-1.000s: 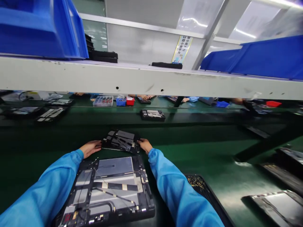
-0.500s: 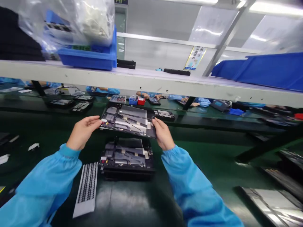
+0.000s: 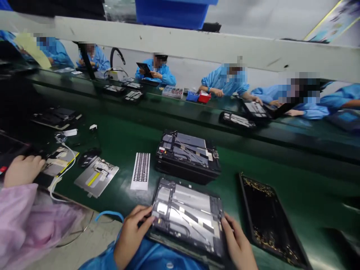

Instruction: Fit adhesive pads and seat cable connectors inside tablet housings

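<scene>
An opened tablet point(image 3: 184, 228), its silver batteries and dark ribbon cables exposed, lies at the front edge of the green bench. My left hand point(image 3: 134, 234) grips its left edge between thumb and fingers. On the opposite edge is my right hand point(image 3: 238, 240), its fingers closed along the side. Just beyond stands a stack of similar open tablets point(image 3: 187, 153). A white sheet of small black stickers point(image 3: 140, 170) lies left of the stack. To the right is a shallow black tray point(image 3: 270, 210) with small brass-coloured parts at both ends.
At the left, a co-worker's hand point(image 3: 25, 170) in a pink sleeve rests near a white cable point(image 3: 73, 161). A silver panel with a circuit board point(image 3: 97, 178) lies between us. Co-workers in blue sit across the bench, below a white shelf point(image 3: 180, 37).
The tablet has come down from above the stack to the bench edge in front of me, still between both hands. My view has tilted down and turned left.
</scene>
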Available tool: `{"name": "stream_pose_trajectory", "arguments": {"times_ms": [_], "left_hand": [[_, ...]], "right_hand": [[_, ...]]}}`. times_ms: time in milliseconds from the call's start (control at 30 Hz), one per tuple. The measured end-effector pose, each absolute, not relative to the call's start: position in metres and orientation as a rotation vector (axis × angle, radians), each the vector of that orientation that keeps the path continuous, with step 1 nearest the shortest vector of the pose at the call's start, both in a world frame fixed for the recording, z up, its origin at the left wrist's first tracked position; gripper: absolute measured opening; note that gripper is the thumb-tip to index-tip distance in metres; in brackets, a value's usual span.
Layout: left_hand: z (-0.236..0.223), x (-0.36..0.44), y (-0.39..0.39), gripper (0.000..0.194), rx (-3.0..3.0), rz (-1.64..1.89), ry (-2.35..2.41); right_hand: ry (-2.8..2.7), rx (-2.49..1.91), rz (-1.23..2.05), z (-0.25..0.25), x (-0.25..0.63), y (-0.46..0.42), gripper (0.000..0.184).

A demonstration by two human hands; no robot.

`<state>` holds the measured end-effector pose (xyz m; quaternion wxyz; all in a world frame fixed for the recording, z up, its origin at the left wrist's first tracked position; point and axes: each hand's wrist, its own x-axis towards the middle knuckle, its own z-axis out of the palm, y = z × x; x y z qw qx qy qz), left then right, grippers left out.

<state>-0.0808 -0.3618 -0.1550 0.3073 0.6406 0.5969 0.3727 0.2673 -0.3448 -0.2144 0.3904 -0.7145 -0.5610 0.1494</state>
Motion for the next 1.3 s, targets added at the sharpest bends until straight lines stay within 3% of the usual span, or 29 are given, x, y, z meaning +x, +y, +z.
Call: {"name": "stream_pose_trajectory", "arguments": {"times_ms": [67,133,233,333,400,667,933,1100,1300], "left_hand": [[-0.159,-0.079,-0.347,0.034,1.808,0.952,1.620],[-0.157,-0.088,-0.331,0.034,1.867,0.929,1.644],[-0.151,-0.118,-0.304,0.037,1.929,0.894,1.668],[-0.155,-0.147,-0.272,0.041,2.048,0.787,1.599],[-0.162,-0.158,-0.255,0.047,2.111,0.691,1.537],[-0.180,-0.158,-0.245,0.046,2.194,0.512,1.525],[-0.184,-0.158,-0.239,0.048,2.314,0.468,1.535],[-0.185,-0.162,-0.236,0.047,2.419,0.553,1.503],[-0.161,-0.123,-0.271,0.022,2.449,0.954,1.398]], "right_hand": [[-1.503,-1.865,0.306,-0.218,0.268,-0.328,0.079],[-1.619,-1.898,0.167,-0.204,0.264,-0.318,0.084],[-1.797,-1.762,0.125,-0.166,0.236,-0.312,0.054],[-2.056,-1.358,0.385,-0.132,0.177,-0.297,0.022],[-2.295,-1.165,0.519,-0.122,0.129,-0.277,0.019],[-2.731,-1.276,0.341,-0.146,0.032,-0.208,0.018],[-2.750,-1.221,0.476,-0.147,0.032,-0.197,0.018],[-2.200,-0.961,0.727,-0.104,0.100,-0.232,0.009],[-2.011,-1.326,0.634,-0.113,0.177,-0.328,0.012]]}}
